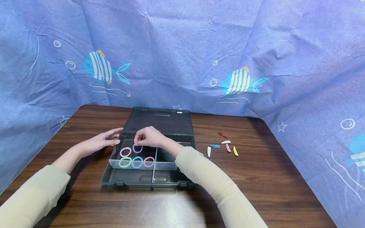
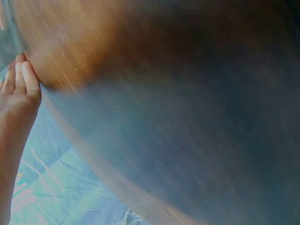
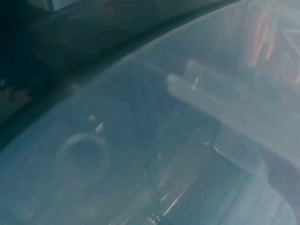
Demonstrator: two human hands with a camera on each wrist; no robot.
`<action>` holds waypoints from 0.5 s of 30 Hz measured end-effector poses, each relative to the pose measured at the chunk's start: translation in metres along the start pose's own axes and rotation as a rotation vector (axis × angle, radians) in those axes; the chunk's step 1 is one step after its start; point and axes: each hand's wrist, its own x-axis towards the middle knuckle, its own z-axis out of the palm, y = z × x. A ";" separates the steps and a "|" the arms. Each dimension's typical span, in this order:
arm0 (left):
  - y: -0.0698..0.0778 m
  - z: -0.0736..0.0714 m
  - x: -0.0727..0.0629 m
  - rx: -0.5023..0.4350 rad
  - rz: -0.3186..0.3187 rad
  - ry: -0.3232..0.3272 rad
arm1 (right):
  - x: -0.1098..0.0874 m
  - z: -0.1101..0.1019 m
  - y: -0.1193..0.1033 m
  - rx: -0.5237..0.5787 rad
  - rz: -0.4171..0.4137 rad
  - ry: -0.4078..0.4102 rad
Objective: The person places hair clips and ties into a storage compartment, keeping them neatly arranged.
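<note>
Cream sleeves [image 1: 222, 186] reach over the near part of the brown worktop [image 1: 85, 209] toward a dark see-through box [image 1: 131, 182]. Behind its front compartments runs a clear divider [image 1: 168, 165], and along it sit a green band [image 1: 125, 167], a blue band [image 1: 137, 167] and a pink band [image 1: 149, 167]; whether they lean on it, I cannot tell. Just beyond, in the left rear compartment, is a second pink band [image 1: 125, 156], and beside it the right hand [image 1: 149, 136] pinches a purple band [image 1: 138, 153] between thumb and fingers. It would be best lowered until the ring rests flat, then let go with the fingertips lifted straight up, so that its neighbours are not dragged. The left hand [image 1: 101, 142] is at the box's left edge, fingers relaxed, grasping nothing; light pressure there should keep the box from sliding. Right of the box lie six small clips [image 1: 214, 146], which the right forearm should avoid. Farther back, the lid [image 1: 159, 122] lies folded away, before a blue curtain [image 1: 182, 47].
</note>
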 end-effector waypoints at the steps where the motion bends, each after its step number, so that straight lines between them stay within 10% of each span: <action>1: 0.000 0.000 0.000 0.000 0.001 0.000 | 0.000 0.001 0.000 -0.016 0.009 -0.004; 15: 0.002 0.000 0.000 -0.012 -0.003 -0.010 | -0.004 0.004 -0.006 -0.193 0.035 -0.032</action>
